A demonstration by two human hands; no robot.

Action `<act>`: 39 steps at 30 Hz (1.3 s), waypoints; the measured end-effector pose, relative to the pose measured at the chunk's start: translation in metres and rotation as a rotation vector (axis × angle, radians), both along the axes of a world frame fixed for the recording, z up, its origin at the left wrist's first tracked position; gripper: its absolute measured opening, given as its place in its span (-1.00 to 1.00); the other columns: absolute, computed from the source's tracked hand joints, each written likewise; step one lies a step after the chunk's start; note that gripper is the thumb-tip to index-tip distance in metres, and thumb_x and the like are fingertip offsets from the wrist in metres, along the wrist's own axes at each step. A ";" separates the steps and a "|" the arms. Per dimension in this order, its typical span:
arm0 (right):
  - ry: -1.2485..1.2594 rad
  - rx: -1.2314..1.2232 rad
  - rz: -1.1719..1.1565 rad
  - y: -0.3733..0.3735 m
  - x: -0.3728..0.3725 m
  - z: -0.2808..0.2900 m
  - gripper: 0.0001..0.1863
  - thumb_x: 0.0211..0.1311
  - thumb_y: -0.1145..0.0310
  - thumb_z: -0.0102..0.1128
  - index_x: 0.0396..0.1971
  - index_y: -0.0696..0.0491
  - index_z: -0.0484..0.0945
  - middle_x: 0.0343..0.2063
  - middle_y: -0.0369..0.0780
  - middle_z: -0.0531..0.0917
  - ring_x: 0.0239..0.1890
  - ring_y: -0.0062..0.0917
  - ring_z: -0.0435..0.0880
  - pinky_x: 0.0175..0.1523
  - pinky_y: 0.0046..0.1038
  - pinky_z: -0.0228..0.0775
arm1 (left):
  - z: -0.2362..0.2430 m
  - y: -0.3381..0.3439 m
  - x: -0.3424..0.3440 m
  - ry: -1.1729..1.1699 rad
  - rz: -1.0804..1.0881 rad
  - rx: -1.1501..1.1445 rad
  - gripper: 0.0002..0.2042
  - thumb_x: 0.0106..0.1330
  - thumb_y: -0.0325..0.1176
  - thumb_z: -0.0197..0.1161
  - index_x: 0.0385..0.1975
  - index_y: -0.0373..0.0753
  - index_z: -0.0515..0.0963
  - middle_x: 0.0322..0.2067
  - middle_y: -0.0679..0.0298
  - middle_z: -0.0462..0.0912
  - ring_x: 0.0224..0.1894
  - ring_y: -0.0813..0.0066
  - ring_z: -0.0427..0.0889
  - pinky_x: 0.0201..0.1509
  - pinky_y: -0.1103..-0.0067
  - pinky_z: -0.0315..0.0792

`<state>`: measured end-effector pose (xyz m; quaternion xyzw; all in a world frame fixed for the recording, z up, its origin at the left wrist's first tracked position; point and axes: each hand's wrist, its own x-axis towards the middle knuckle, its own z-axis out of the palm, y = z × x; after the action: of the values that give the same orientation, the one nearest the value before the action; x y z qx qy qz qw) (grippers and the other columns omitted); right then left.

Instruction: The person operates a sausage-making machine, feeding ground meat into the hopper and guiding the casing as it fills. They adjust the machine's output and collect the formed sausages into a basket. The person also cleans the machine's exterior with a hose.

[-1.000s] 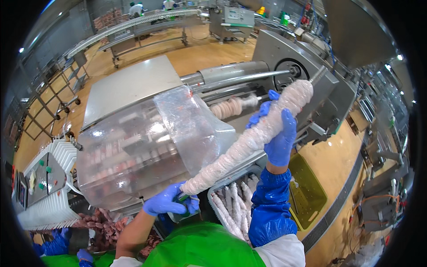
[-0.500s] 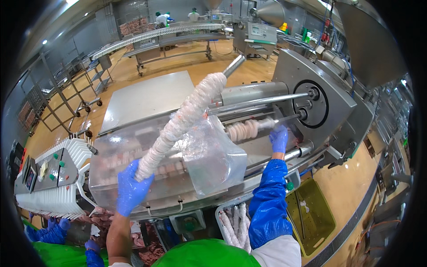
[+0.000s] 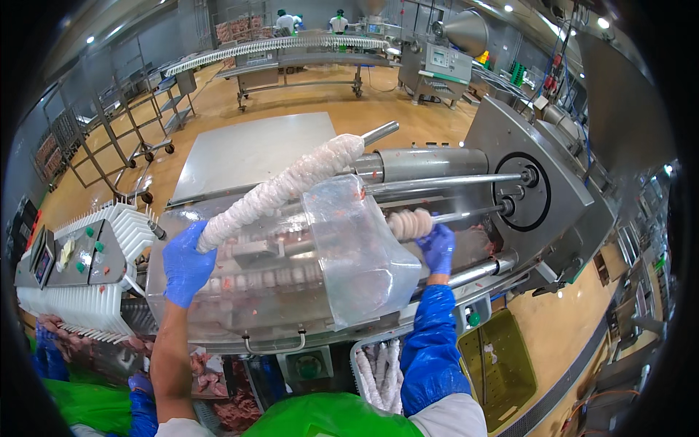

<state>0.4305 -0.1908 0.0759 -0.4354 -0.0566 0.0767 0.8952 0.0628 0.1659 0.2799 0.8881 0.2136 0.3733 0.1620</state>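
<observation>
My left hand, in a blue glove, is closed round the lower end of a metal tube covered with gathered whitish sausage casing. The loaded tube slants up to the right above the machine, and its bare metal tip sticks out at the top. Inside the steel machine, my gloved right hand is closed at the right end of a short bunched casing on the thin stuffing tube. Some of its fingers are hidden behind the casing. A clear plastic sheet covers the casing's left side.
A tub of casing strands and a yellow-green bin stand below my right arm. Raw meat lies at lower left, near a co-worker's gloved hand. White hanging sticks line the left; a conveyor runs behind.
My right hand has moved left along the stuffing tube, and the casing there is bunched shorter. The casing-covered tube in my left hand has tipped lower and shifted left.
</observation>
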 end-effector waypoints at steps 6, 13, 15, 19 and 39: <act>0.292 0.090 -0.050 -0.039 0.051 0.039 -0.56 0.06 0.09 -0.23 -0.07 -0.14 0.44 -0.12 -0.31 0.55 -0.05 -0.40 0.44 0.03 -0.16 0.18 | -0.006 0.008 0.004 0.028 -0.061 0.127 -0.66 -0.17 -0.45 0.32 -0.28 -0.18 0.54 -0.40 0.11 0.60 -0.33 0.16 0.61 -0.28 0.45 0.46; -0.060 0.093 0.160 0.003 0.027 -0.012 -0.64 0.13 0.20 -0.23 -0.13 -0.06 0.45 -0.17 -0.19 0.55 -0.11 -0.33 0.51 0.01 -0.24 0.34 | -0.007 0.008 0.010 0.079 -0.077 0.093 -0.65 -0.19 -0.43 0.34 -0.29 -0.16 0.54 -0.42 0.12 0.60 -0.35 0.15 0.60 -0.30 0.45 0.46; -0.039 -0.050 0.223 0.029 -0.012 -0.004 -0.69 0.16 0.22 -0.16 -0.18 -0.02 0.48 -0.24 -0.22 0.56 -0.14 -0.41 0.52 -0.03 -0.32 0.38 | -0.006 0.013 -0.001 0.058 -0.042 0.115 -0.65 -0.19 -0.42 0.34 -0.29 -0.16 0.55 -0.42 0.13 0.60 -0.36 0.15 0.60 -0.31 0.45 0.46; -0.190 -0.809 -0.227 -0.040 -0.034 0.009 -0.76 0.15 0.34 0.02 -0.24 0.13 0.52 -0.34 -0.22 0.60 -0.34 -0.53 0.54 -0.22 -0.49 0.39 | -0.003 0.008 0.006 0.036 -0.089 0.135 -0.67 -0.17 -0.40 0.32 -0.30 -0.14 0.55 -0.42 0.17 0.60 -0.37 0.17 0.59 -0.31 0.44 0.46; -1.660 -1.168 0.030 0.195 -0.180 0.216 -0.45 -0.22 0.44 0.23 -0.05 -0.11 0.46 -0.36 -0.17 0.52 -0.28 -0.24 0.52 -0.17 -0.25 0.33 | -0.004 0.076 -0.061 0.008 0.041 0.408 -0.72 -0.26 -0.43 0.30 -0.43 -0.12 0.55 -0.53 0.23 0.55 -0.45 0.21 0.55 -0.38 0.39 0.36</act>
<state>0.2509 0.0043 0.2923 -0.7198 -0.6198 -0.2230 0.2193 0.0022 0.2420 0.2762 0.8996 0.1521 0.4083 -0.0296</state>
